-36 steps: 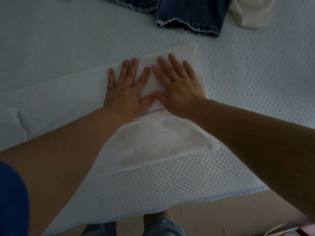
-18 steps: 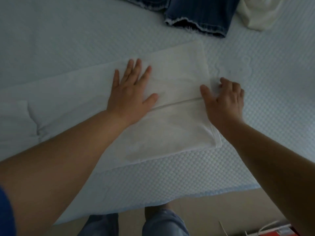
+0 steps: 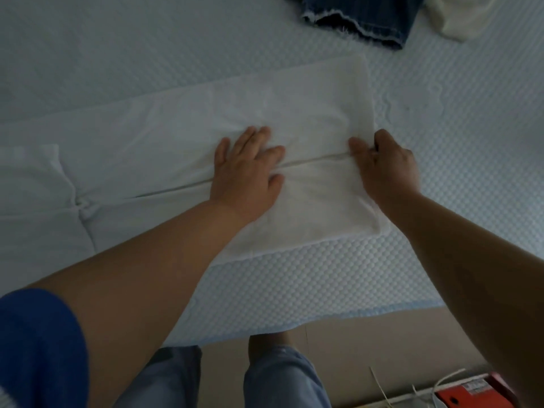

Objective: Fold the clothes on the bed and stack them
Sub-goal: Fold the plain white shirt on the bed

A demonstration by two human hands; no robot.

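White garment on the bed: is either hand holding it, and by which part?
The right hand pinches the white garment at its right edge, by the fold line. The left hand presses flat, gripping nothing.

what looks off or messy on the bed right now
The white garment is bunched into a puckered knot at its left end. Jeans and a cream cloth lie unfolded at the far edge.

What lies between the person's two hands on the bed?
In the head view, only the white folded garment lies between the left hand and right hand; its two folded edges meet in a seam there.
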